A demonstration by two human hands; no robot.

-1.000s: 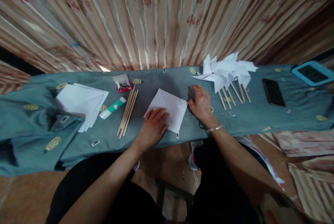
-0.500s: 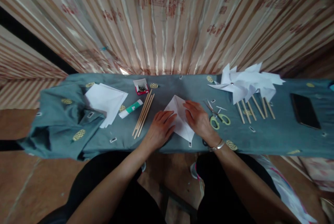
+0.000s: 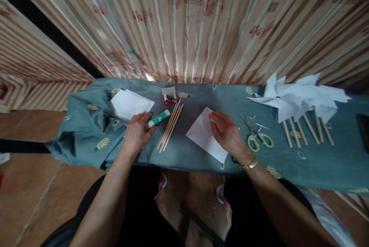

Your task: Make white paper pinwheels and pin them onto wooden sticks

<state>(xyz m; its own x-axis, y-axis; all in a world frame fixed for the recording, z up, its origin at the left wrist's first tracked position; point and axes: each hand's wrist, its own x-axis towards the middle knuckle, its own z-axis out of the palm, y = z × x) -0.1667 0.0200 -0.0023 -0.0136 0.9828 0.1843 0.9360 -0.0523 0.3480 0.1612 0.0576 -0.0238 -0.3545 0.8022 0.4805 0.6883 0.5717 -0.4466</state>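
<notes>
My left hand [image 3: 138, 133] is closed around the left end of a white and green glue stick [image 3: 159, 118], which lies beside several thin wooden sticks [image 3: 170, 126]. A creased square of white paper [image 3: 201, 133] lies on the cloth with one corner pointing toward me. My right hand [image 3: 229, 133] holds its right side, fingers bent over the paper and thumb against it; part of the paper is hidden beneath that hand. Scissors with green handles [image 3: 256, 135] lie partly open just right of my right hand.
A stack of white paper [image 3: 129, 104] lies left, near a small red box of metal pins [image 3: 170, 97]. Several paper pinwheels [image 3: 300, 95] on sticks lie right, and a dark phone [image 3: 363, 128] sits at the right edge. A patterned curtain [image 3: 196, 39] hangs behind the table.
My left hand has left the paper and moved left onto the glue stick. My right hand remains on the paper. The view has shifted left.
</notes>
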